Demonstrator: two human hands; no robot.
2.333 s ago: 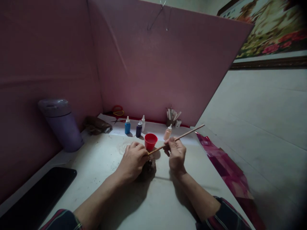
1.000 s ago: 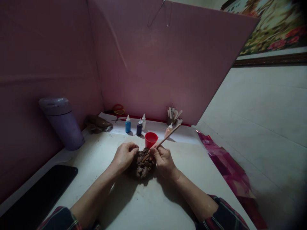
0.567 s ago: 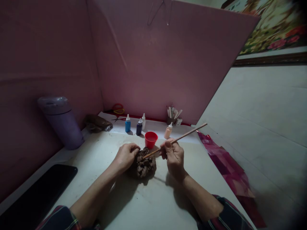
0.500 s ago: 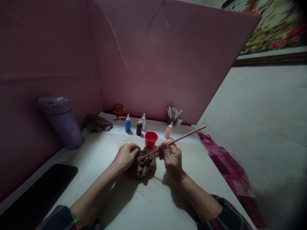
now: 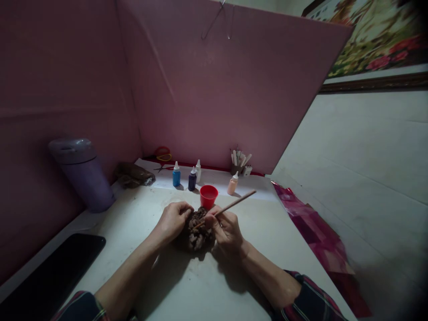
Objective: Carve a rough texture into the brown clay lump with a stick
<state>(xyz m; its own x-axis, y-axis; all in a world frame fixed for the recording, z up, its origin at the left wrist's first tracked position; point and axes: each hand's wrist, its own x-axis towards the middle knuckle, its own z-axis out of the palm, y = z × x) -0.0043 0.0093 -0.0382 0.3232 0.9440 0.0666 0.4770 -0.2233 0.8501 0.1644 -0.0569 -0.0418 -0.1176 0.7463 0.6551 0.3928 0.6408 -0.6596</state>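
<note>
A rough, dark brown lump of clay (image 5: 198,237) sits on the white tabletop, its surface broken into crumbly folds. My left hand (image 5: 174,218) lies along its left side, fingers curled and pressed together against the clay; the fingertips are partly hidden. In my right hand (image 5: 228,229) is a thin wooden stick (image 5: 238,201), gripped like a pen. Its lower tip touches the top of the lump, while the upper end slants up to the right. Just behind the clay stands a red cup (image 5: 209,196).
Behind are blue (image 5: 176,175), dark (image 5: 191,180), white and peach (image 5: 232,184) bottles, and a holder of tools (image 5: 237,167). Left are a purple tumbler (image 5: 85,178), a brown bag (image 5: 132,174) and a black phone (image 5: 63,272). Magenta wrap (image 5: 314,227) lies right; pink panels rise behind.
My right hand has moved left and closer to the clay, gripping the stick nearer its lower tip. The left hand stays at the lump. The whole view has shifted slightly.
</note>
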